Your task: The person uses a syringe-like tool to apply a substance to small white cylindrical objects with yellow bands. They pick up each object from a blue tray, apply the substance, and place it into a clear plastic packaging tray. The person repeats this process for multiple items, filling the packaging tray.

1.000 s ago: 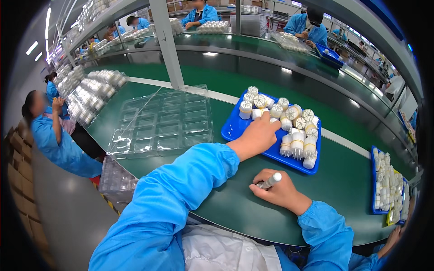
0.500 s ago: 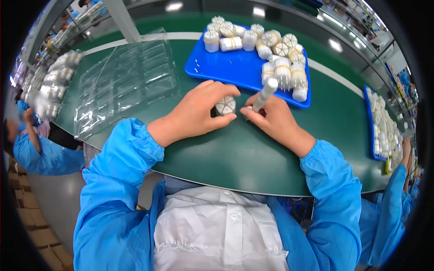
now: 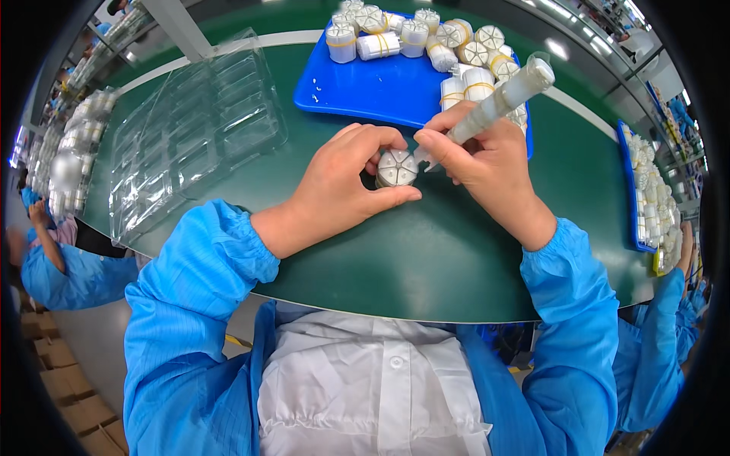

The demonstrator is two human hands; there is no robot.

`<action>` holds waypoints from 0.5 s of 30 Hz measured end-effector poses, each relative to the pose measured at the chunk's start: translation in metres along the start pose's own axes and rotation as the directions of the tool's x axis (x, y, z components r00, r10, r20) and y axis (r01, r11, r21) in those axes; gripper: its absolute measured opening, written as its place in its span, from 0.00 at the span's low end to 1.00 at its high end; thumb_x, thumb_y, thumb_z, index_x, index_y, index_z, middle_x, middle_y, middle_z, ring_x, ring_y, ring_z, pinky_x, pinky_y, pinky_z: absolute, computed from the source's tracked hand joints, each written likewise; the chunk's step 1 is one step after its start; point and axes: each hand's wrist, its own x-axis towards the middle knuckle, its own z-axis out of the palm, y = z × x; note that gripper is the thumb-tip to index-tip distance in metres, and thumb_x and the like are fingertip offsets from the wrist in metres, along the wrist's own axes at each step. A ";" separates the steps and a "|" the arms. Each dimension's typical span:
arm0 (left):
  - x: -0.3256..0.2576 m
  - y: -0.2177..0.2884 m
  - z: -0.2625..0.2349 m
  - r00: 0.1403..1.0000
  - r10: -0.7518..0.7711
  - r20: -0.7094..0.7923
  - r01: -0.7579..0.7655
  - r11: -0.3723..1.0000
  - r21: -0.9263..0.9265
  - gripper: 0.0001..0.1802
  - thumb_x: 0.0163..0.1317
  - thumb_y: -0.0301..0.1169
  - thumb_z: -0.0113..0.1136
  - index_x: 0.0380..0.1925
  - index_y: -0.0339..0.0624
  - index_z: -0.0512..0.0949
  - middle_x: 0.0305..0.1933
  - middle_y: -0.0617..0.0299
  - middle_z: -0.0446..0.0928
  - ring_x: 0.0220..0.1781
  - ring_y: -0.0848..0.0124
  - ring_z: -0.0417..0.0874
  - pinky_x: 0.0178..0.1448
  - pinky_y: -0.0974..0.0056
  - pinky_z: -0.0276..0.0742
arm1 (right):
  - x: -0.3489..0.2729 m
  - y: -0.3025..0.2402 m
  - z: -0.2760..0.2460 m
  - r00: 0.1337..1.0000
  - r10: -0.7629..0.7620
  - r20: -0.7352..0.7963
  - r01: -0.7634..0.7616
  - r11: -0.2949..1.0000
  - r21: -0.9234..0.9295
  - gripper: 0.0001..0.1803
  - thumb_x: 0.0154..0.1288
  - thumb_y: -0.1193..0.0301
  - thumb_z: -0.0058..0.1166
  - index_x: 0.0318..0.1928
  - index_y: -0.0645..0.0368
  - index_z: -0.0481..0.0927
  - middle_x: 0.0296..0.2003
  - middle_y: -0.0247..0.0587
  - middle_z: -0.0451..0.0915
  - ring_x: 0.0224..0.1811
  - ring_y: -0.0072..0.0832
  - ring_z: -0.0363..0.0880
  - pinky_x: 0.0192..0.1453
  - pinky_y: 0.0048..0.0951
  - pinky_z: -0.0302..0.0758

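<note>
Head view: over the desk [image 3: 365, 266], a bundle [image 3: 398, 169] is being gripped by the left hand [image 3: 332, 185], a tube [image 3: 502, 100] by the right hand [image 3: 496, 161], seemingly being aligned; steadiness is probably being needed next.

Left hand [image 3: 333, 185] around white cylinder [image 3: 397, 168], right hand [image 3: 493, 169] holding tube [image 3: 498, 103], blue tray [image 3: 372, 85] beyond
</note>
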 end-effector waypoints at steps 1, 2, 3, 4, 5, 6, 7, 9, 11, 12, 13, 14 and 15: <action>0.000 0.000 0.000 1.000 0.006 -0.010 -0.006 1.000 0.004 0.31 0.46 0.35 0.83 0.49 0.41 0.78 0.44 0.60 0.79 0.39 0.68 0.78 0.45 0.65 0.77 | 0.000 0.000 0.001 1.000 0.003 0.001 -0.003 1.000 0.000 0.08 0.63 0.69 0.69 0.35 0.61 0.86 0.23 0.31 0.82 0.23 0.15 0.76 0.26 0.21 0.70; 0.000 0.000 0.000 1.000 0.002 -0.008 -0.002 1.000 0.009 0.31 0.46 0.35 0.83 0.49 0.41 0.78 0.44 0.60 0.79 0.39 0.68 0.78 0.45 0.65 0.77 | 0.001 0.000 0.002 1.000 0.007 0.002 -0.007 1.000 0.000 0.08 0.63 0.69 0.69 0.34 0.61 0.86 0.23 0.31 0.82 0.23 0.16 0.76 0.27 0.21 0.71; 0.000 0.000 0.000 1.000 -0.002 -0.005 0.002 1.000 0.014 0.31 0.46 0.35 0.83 0.49 0.41 0.78 0.44 0.60 0.79 0.39 0.68 0.78 0.45 0.65 0.77 | 0.000 0.001 0.002 1.000 0.011 0.003 -0.011 1.000 -0.001 0.08 0.63 0.69 0.69 0.34 0.61 0.86 0.23 0.31 0.82 0.23 0.16 0.76 0.27 0.21 0.71; 0.000 0.000 0.000 1.000 -0.004 -0.005 0.005 1.000 0.021 0.31 0.46 0.35 0.83 0.49 0.41 0.78 0.44 0.60 0.79 0.39 0.69 0.78 0.44 0.65 0.77 | 0.001 0.002 0.002 0.999 -0.041 0.002 0.041 0.998 -0.040 0.08 0.63 0.69 0.69 0.34 0.61 0.86 0.23 0.32 0.82 0.23 0.17 0.76 0.27 0.22 0.71; 0.000 0.000 0.000 1.000 -0.003 -0.006 0.003 1.000 0.019 0.31 0.46 0.35 0.83 0.49 0.41 0.78 0.44 0.60 0.79 0.39 0.69 0.78 0.44 0.65 0.77 | 0.001 0.004 0.002 0.996 -0.093 0.004 0.093 0.993 -0.079 0.09 0.63 0.69 0.69 0.34 0.61 0.86 0.23 0.33 0.82 0.23 0.17 0.76 0.27 0.22 0.72; -0.001 0.001 0.000 1.000 -0.002 -0.007 0.002 1.000 0.018 0.30 0.46 0.35 0.83 0.49 0.41 0.78 0.44 0.60 0.79 0.39 0.69 0.78 0.44 0.65 0.77 | 0.001 0.005 0.002 0.989 -0.145 0.008 0.145 0.983 -0.117 0.09 0.62 0.68 0.69 0.34 0.61 0.86 0.23 0.33 0.82 0.23 0.18 0.77 0.27 0.22 0.72; 0.000 0.000 0.001 1.000 0.002 -0.008 -0.002 1.000 0.014 0.30 0.46 0.35 0.83 0.48 0.41 0.78 0.44 0.61 0.79 0.39 0.69 0.78 0.44 0.65 0.77 | 0.000 0.005 0.002 0.992 -0.127 0.020 0.128 0.987 -0.093 0.09 0.62 0.68 0.69 0.34 0.61 0.86 0.24 0.34 0.82 0.23 0.18 0.77 0.27 0.23 0.72; 0.000 -0.001 0.002 1.000 0.012 -0.014 -0.012 1.000 -0.001 0.30 0.46 0.33 0.83 0.49 0.40 0.78 0.44 0.60 0.78 0.39 0.68 0.77 0.44 0.65 0.77 | -0.002 0.005 0.002 0.995 -0.092 0.047 0.094 0.995 -0.042 0.09 0.62 0.68 0.69 0.34 0.62 0.86 0.24 0.35 0.82 0.24 0.19 0.77 0.28 0.24 0.73; 0.000 -0.001 0.002 1.000 0.017 -0.023 -0.017 1.000 -0.003 0.30 0.46 0.32 0.83 0.49 0.40 0.78 0.44 0.60 0.77 0.39 0.68 0.77 0.44 0.65 0.76 | -0.002 0.007 0.002 0.992 -0.115 0.048 0.118 0.992 -0.046 0.10 0.63 0.68 0.69 0.34 0.62 0.85 0.25 0.35 0.82 0.24 0.20 0.78 0.28 0.24 0.73; 0.000 0.001 0.001 0.999 0.018 -0.030 -0.018 1.000 0.004 0.30 0.46 0.32 0.83 0.49 0.40 0.77 0.44 0.60 0.76 0.39 0.68 0.77 0.44 0.65 0.76 | -0.001 0.007 0.003 0.991 -0.127 0.049 0.130 0.990 -0.048 0.10 0.63 0.68 0.69 0.34 0.62 0.85 0.25 0.35 0.82 0.25 0.20 0.78 0.28 0.24 0.73; 0.000 0.003 0.001 0.999 0.020 -0.035 -0.020 1.000 0.008 0.31 0.45 0.31 0.83 0.49 0.40 0.77 0.44 0.60 0.76 0.39 0.68 0.76 0.43 0.65 0.76 | -0.001 0.009 0.005 0.977 -0.211 0.036 0.213 0.975 -0.062 0.10 0.63 0.68 0.69 0.34 0.62 0.85 0.25 0.35 0.82 0.25 0.20 0.78 0.28 0.24 0.73; 0.000 0.003 0.002 1.000 0.001 -0.030 0.000 1.000 0.020 0.31 0.45 0.31 0.82 0.49 0.40 0.77 0.44 0.60 0.75 0.39 0.68 0.76 0.44 0.65 0.76 | 0.000 0.014 0.007 0.956 -0.294 0.025 0.295 0.952 -0.078 0.09 0.63 0.68 0.68 0.34 0.62 0.85 0.25 0.35 0.81 0.25 0.20 0.78 0.28 0.24 0.73; 0.000 0.004 0.003 0.999 -0.019 -0.026 0.020 0.999 0.032 0.31 0.45 0.30 0.82 0.49 0.40 0.77 0.44 0.60 0.75 0.39 0.67 0.76 0.44 0.65 0.76 | 0.000 0.017 0.009 0.927 -0.374 0.014 0.374 0.923 -0.094 0.09 0.64 0.68 0.68 0.34 0.62 0.85 0.25 0.35 0.81 0.25 0.21 0.78 0.29 0.24 0.73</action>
